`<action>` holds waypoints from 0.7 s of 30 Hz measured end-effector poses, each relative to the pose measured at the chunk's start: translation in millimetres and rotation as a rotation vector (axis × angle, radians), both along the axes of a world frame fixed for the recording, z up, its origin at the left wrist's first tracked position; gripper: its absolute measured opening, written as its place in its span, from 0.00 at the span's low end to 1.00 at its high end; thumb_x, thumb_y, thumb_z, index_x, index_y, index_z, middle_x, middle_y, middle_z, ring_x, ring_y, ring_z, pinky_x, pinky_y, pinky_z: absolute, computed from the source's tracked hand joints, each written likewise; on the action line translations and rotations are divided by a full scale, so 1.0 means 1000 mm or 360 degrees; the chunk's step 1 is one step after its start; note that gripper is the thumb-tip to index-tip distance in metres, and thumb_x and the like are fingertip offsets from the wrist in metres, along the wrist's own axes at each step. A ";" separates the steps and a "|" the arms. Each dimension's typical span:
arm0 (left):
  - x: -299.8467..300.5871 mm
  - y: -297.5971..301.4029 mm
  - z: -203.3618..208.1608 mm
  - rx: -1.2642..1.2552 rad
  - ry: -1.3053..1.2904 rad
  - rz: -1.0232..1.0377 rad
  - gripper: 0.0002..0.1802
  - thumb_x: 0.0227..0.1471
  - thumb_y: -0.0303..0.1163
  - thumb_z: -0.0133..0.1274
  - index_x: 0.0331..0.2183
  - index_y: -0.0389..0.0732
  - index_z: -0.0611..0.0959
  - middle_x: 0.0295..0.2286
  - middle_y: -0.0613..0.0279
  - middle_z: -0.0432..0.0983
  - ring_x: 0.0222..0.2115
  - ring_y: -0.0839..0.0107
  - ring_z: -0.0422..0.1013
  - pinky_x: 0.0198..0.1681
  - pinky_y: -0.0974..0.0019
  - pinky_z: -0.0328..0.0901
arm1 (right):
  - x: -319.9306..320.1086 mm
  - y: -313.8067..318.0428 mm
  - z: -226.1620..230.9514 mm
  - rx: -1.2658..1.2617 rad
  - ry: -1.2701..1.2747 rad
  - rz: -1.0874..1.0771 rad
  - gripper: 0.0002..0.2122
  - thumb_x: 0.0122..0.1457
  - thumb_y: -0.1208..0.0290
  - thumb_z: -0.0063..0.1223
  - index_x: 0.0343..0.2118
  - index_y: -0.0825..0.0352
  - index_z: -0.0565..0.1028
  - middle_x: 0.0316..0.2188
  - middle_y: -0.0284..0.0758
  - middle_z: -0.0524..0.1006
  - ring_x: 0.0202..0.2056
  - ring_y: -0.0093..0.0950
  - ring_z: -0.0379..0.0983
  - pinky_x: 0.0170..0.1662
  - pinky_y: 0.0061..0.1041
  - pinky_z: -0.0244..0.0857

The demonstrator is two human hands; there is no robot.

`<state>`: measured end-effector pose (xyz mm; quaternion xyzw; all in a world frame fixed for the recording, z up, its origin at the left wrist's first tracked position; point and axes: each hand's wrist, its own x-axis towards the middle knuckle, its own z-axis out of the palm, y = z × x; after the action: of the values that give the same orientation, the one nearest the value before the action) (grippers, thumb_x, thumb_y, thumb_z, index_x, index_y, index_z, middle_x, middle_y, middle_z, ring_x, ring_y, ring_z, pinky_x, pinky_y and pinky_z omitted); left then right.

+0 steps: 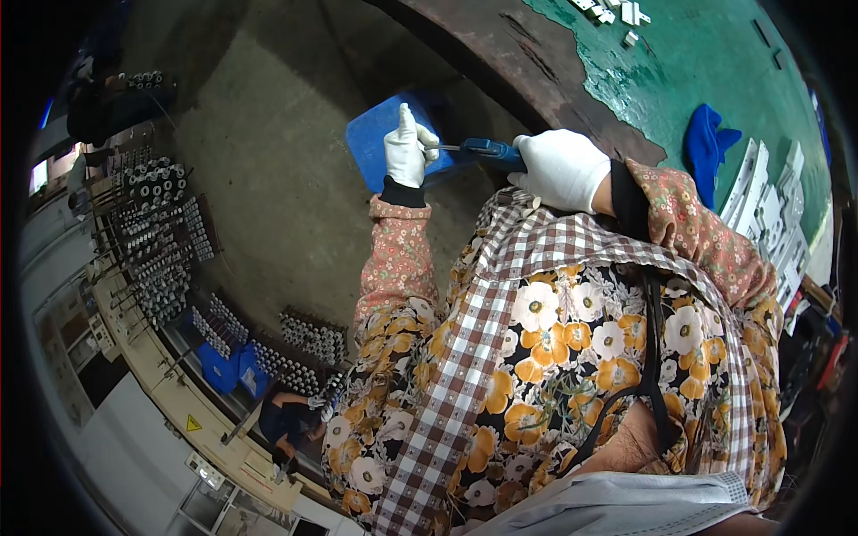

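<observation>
Blue hand tool (490,151) with a thin metal shaft, held level in front of the body, beside the worktop and above the floor, shaft pointing left. Gripped firmly at the handle by the right hand (567,168), white-gloved, fingers wrapped around, knuckles upward. At the shaft's end, the left hand (407,150), also white-gloved, thumb raised and fingers curled toward the tip; cannot tell whether pinching the shaft itself or some small part there. Behind and below the left hand, a blue plastic object (369,147) with rounded corners, partly hidden. To the right, a green worktop (626,80) with a ragged, worn brown edge; on it, a crumpled blue cloth (706,147), long pale metal strips (760,210) stacked near the right forearm, and small white pieces (612,11) at the far end. Nearer the camera, a brown-and-white checked apron (460,402) over floral clothing, plus a pale face mask (626,505) at the lower edge. Across the grey floor (268,134), well apart on the left, racks of round metal parts (161,223), blue crates (223,366) and a bent-over co-worker (286,420) in dark clothing.
</observation>
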<state>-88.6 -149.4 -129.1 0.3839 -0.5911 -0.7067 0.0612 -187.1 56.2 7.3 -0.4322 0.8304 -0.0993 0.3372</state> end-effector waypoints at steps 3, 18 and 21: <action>0.004 -0.001 -0.002 0.0004 0.0003 -0.0020 0.35 0.55 0.60 0.38 0.11 0.42 0.71 0.09 0.66 0.67 0.08 0.80 0.62 0.11 0.78 0.56 | 0.000 -0.001 -0.003 -0.0001 -0.0011 0.0019 0.11 0.49 0.64 0.56 0.30 0.67 0.75 0.20 0.45 0.75 0.26 0.43 0.74 0.33 0.37 0.68; 0.016 0.002 -0.027 0.1331 0.0529 0.0398 0.15 0.58 0.33 0.44 0.42 0.34 0.74 0.32 0.52 0.76 0.26 0.75 0.71 0.27 0.72 0.68 | 0.004 0.013 0.007 -0.0064 0.0097 -0.0073 0.13 0.50 0.63 0.54 0.30 0.70 0.74 0.21 0.46 0.75 0.27 0.44 0.74 0.33 0.39 0.68; 0.000 0.018 -0.023 0.1517 0.0597 0.0711 0.12 0.58 0.33 0.43 0.37 0.36 0.77 0.33 0.55 0.77 0.28 0.71 0.73 0.32 0.65 0.72 | 0.010 0.020 0.004 -0.0081 0.0139 -0.0140 0.12 0.50 0.64 0.54 0.30 0.69 0.73 0.20 0.44 0.75 0.26 0.44 0.74 0.31 0.39 0.68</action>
<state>-88.1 -131.9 -152.0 0.3527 -0.0894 -0.9218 0.1335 -177.3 76.7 11.7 -0.4076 0.8598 -0.1163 0.2848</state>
